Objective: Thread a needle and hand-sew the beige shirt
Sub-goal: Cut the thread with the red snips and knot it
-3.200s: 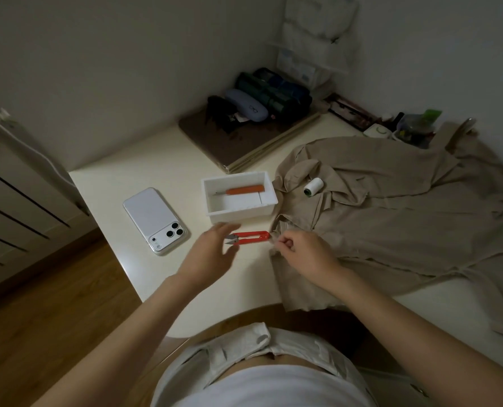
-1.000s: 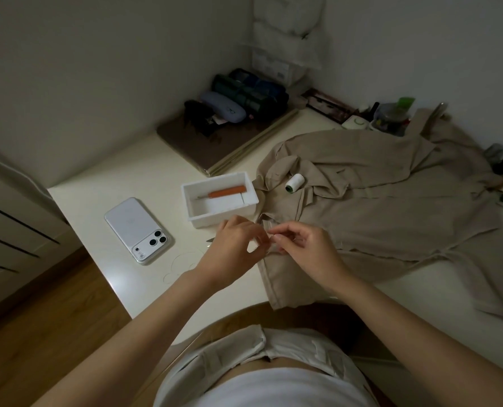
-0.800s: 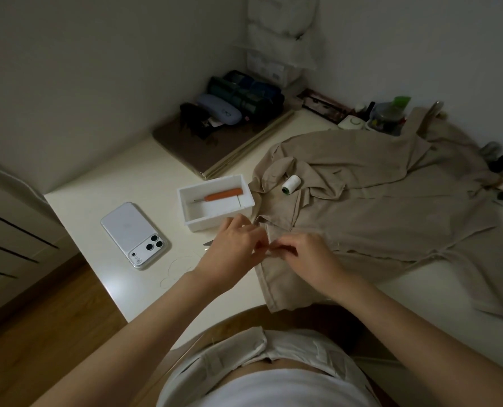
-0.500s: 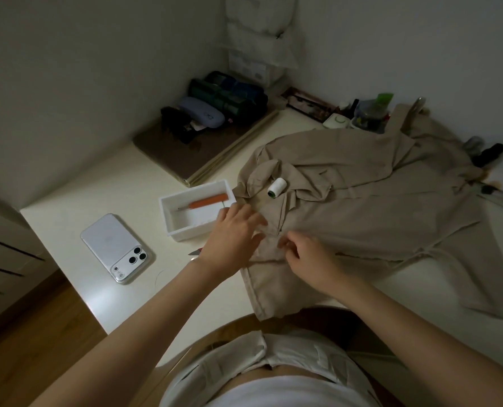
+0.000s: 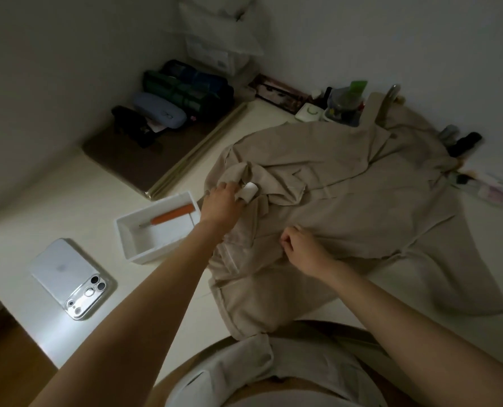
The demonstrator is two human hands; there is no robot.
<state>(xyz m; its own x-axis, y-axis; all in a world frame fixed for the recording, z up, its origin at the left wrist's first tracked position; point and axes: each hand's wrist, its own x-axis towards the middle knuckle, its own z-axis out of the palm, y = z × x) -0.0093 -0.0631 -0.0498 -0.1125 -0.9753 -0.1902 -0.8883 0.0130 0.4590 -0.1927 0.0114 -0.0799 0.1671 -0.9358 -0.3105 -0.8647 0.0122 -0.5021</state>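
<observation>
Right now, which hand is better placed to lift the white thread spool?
Left. The left hand touches the small white thread spool on the beige shirt; the right hand, fingers curled, is farther away.

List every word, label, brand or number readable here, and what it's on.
No text is readable.
White smartphone lying face down: mark on its back, blurred.
Clear plastic box by the wall: pale label, too blurred.
Blue-grey oval case: small mark, too small to read.
</observation>
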